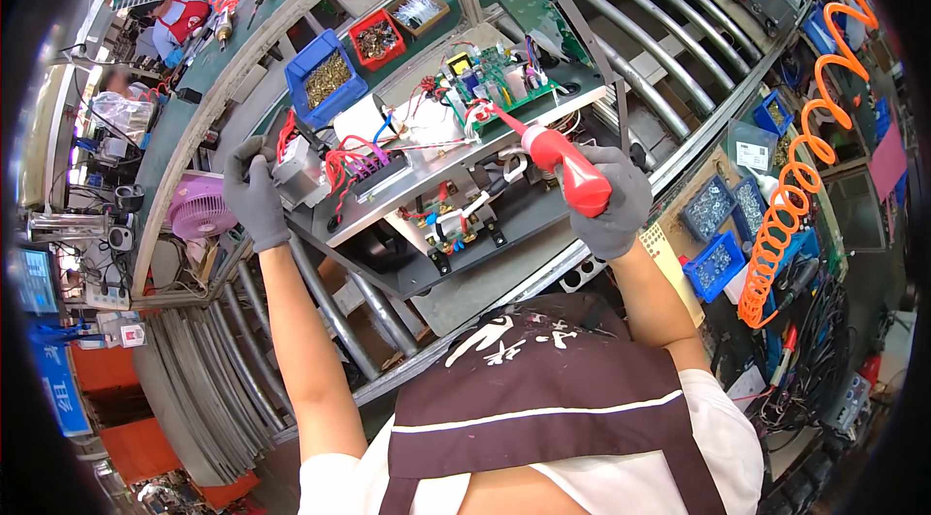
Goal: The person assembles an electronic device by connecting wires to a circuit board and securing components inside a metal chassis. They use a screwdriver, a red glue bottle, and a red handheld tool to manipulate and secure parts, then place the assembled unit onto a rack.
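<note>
A red squeeze bottle (574,171) with a long thin nozzle is in my gloved right hand (619,205). Its nozzle tip reaches the red and white wires at the near edge of a green circuit board (499,88). That board sits on a metal chassis (417,176), which carries bundled red, blue and purple wires and a grey metal box (301,174) at its left end. Close beside this box is my gloved left hand (254,193), its fingers bent and thumb apart, with nothing visible in it. More parts hang below the chassis, above a dark casing (465,258).
Roller conveyor (669,40) runs beneath and to both sides. Behind the chassis stand a blue bin (325,79) of brass-coloured fasteners and a red bin (376,38). Blue screw trays (715,263) and a coiled orange hose (790,224) are at right; a purple fan (201,205) stands left.
</note>
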### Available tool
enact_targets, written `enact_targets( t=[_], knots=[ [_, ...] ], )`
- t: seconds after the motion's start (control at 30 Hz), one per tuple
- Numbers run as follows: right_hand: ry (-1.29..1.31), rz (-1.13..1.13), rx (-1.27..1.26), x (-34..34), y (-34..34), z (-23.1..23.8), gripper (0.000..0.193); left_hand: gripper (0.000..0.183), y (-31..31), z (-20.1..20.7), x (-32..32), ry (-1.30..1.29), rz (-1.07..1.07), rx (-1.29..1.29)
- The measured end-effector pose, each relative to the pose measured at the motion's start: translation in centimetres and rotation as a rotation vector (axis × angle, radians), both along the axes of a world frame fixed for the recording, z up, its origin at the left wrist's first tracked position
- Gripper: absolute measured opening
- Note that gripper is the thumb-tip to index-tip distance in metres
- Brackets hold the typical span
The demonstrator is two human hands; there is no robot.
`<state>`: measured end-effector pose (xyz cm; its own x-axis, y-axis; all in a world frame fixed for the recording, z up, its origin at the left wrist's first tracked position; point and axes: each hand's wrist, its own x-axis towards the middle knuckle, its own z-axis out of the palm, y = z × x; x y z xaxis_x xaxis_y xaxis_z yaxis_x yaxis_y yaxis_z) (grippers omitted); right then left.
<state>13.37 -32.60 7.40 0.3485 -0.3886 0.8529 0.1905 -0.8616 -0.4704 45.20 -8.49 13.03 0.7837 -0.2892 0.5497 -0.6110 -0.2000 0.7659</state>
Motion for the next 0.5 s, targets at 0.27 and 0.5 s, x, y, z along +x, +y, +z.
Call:
enact_targets(
  t=[0.27,0.5],
  knots=[
    [-0.077,0.034,0.432,0.0,0.1,-0.4,0.021,0.022,-0.2,0.2,-0.4,0.001,0.025,-0.004],
    [-0.241,-0.229,0.622,-1.6,-2.4,-1.5,0.018,0.024,0.0,0.1,-0.8,0.033,0.026,-0.023]
  ],
)
